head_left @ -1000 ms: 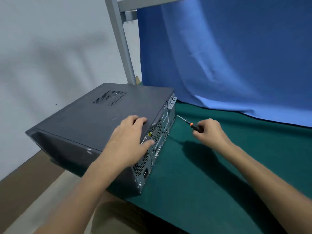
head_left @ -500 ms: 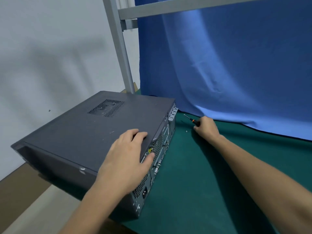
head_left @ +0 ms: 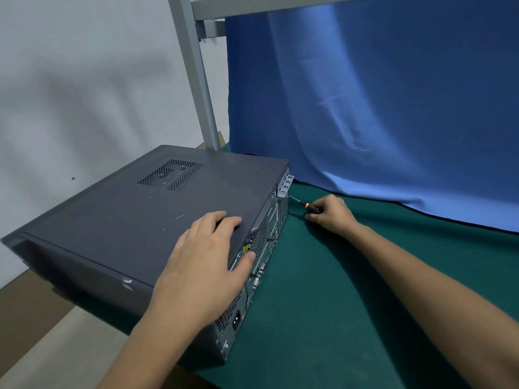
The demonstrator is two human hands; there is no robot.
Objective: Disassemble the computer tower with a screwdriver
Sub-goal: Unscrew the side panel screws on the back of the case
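Note:
A dark grey computer tower point(head_left: 146, 220) lies on its side on the green-covered table point(head_left: 323, 304), its rear panel with ports and vents facing right. My left hand point(head_left: 205, 265) rests flat on the top panel near the rear edge, thumb hanging over the back. My right hand point(head_left: 331, 213) grips a small screwdriver point(head_left: 304, 204) with a black handle and orange collar. Its thin shaft points left at the far end of the rear panel, by the grey slot bracket point(head_left: 285, 185).
A blue cloth point(head_left: 379, 108) hangs behind the table and drapes onto it at the right. A grey metal frame post point(head_left: 196, 74) stands behind the tower. The tower's left end overhangs the table edge above the floor point(head_left: 42, 332).
My right hand moved the screwdriver back near the cloth, then brought it left so the tip now points at the far end of the rear panel. My left hand stayed on the tower.

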